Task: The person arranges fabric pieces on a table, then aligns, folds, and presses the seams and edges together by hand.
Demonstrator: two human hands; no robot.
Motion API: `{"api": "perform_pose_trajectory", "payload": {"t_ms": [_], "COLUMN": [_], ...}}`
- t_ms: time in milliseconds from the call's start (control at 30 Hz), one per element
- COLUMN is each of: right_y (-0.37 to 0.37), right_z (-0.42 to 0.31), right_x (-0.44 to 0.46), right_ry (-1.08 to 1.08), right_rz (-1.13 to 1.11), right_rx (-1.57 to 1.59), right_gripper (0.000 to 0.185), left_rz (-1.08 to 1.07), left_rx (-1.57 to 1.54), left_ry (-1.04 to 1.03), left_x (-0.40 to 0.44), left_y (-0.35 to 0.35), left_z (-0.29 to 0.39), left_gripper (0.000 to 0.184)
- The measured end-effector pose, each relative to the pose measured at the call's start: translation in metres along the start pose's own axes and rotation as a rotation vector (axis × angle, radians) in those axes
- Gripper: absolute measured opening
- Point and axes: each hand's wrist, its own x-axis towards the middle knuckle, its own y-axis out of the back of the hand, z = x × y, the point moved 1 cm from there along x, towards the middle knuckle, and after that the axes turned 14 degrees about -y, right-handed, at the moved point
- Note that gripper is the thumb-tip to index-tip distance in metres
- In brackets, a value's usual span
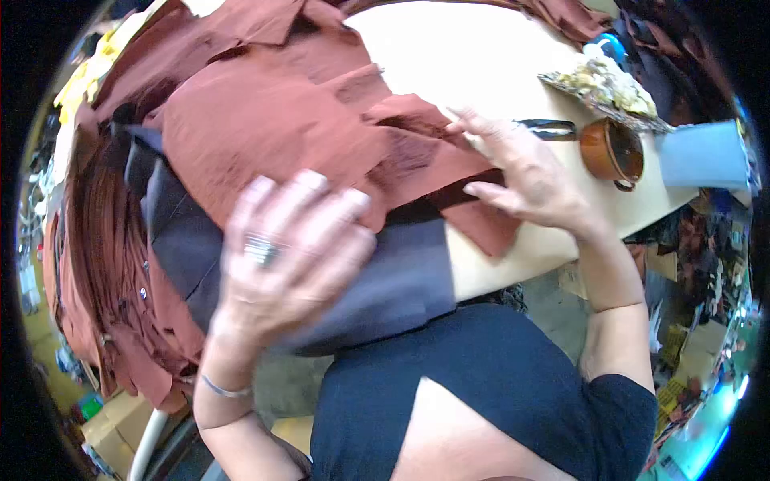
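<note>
Reddish-brown cloth pieces [265, 128] lie layered and rumpled over the pale table. Beneath them, nearer my body, spreads a dark navy cloth [401, 272]. My left hand [289, 256], with a ring on it, is blurred; its fingers are stretched out flat over the edge of the brown cloth and the dark one. At the right end of the brown cloth is my right hand [529, 172], thumb and fingers apart above the folded edge. A thin pale streak shows by its fingertips, too blurred to name.
Right of my right hand are a black looped handle [549, 128], a brown cup [597, 152], a ragged pile of whitish-yellow scraps [601, 84] and a light blue sheet [706, 156]. Many brown cloth pieces [128, 280] hang over the table's left side. Cardboard boxes [120, 429] stand below.
</note>
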Motion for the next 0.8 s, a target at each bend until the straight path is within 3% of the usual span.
{"api": "perform_pose_trajectory", "payload": {"t_ms": [100,167,300,400,500,800], "right_y": [0.013,0.036,0.104,0.135,0.142,0.136], "right_z": [-0.011,-0.006,0.027,0.085,0.102,0.098], "right_x": [-0.014,-0.022,-0.034,-0.032,-0.033,-0.030], "right_ry": [-0.040,-0.022,-0.193,-0.383,-0.577,-0.619], "right_rz": [0.156,0.354,0.614,0.552,0.350,0.452], "right_rx": [-0.135,-0.038,-0.540,-0.886,-0.296,-0.151], "right_gripper": [0.064,0.055,0.050,0.052,0.050,0.037], "left_rz": [-0.152,-0.174,-0.130,-0.071,-0.040,-0.025], "left_rx": [-0.127,-0.078,-0.069,-0.097,-0.100,-0.118], "left_ry": [0.047,0.115,0.134,0.125,0.130,0.148], "left_x": [0.023,0.026,0.017,0.015,0.015,0.011], "left_y": [-0.038,-0.048,-0.063,-0.068,-0.070,-0.071], "left_z": [0.017,0.009,0.000,-0.001,-0.002,-0.002], "left_gripper": [0.031,0.035,0.037,0.039,0.038,0.036]}}
